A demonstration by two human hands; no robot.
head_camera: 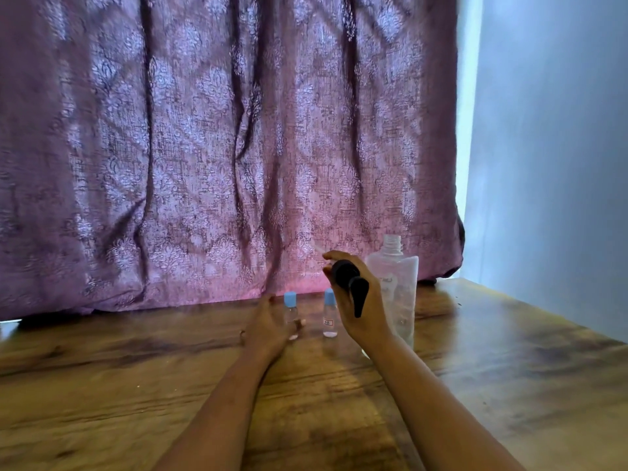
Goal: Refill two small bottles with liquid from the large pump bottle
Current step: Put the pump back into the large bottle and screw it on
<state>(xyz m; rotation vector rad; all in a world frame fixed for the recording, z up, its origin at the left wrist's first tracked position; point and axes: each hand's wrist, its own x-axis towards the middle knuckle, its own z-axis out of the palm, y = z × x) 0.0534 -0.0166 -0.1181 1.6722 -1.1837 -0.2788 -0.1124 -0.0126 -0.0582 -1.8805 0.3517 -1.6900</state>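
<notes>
Here our right hand [370,317] grips the black pump head [345,274] beside the uncapped large bottle [397,283]; our left hand [268,322] sits at a small bottle [290,309], grip unclear.

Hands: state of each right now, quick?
Left hand: at the left small bottle, thumb across it; firm grip cannot be told.
Right hand: holds the black pump head.

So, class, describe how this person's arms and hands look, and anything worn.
The left forearm and right forearm are bare to the frame's edge: no sleeve, watch or bracelet. The left hand and right hand are ungloved. A speck on the left hand might be a ring; too blurred to tell.
</notes>
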